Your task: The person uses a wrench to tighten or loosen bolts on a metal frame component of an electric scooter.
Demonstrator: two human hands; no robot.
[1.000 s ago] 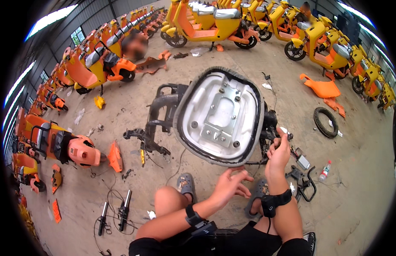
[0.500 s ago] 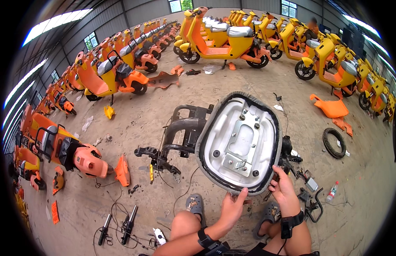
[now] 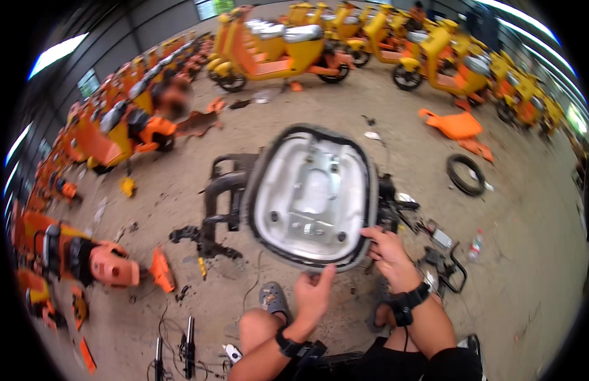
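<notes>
Seat (image 3: 278, 190) is held tilted over the dark frame (image 3: 213, 200), with its white underside and metal plate (image 3: 310, 227) facing up. Left hand (image 3: 313, 295) pinches the near edge, thumb above and fingers partly hidden below; right hand (image 3: 391, 257) pinches the near right corner, fingers curled. These edge holds probably steady it and leave the plate uncovered. Whether the frame carries some weight, one cannot tell. Farther right, a tyre (image 3: 456, 180) lies on the floor (image 3: 529, 254).

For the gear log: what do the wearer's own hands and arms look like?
Left hand and right hand ungloved. Black left wrist strap and right wrist strap; the right carries a boxy black module with a thin dark cable. Black sleeve on the right.
</notes>
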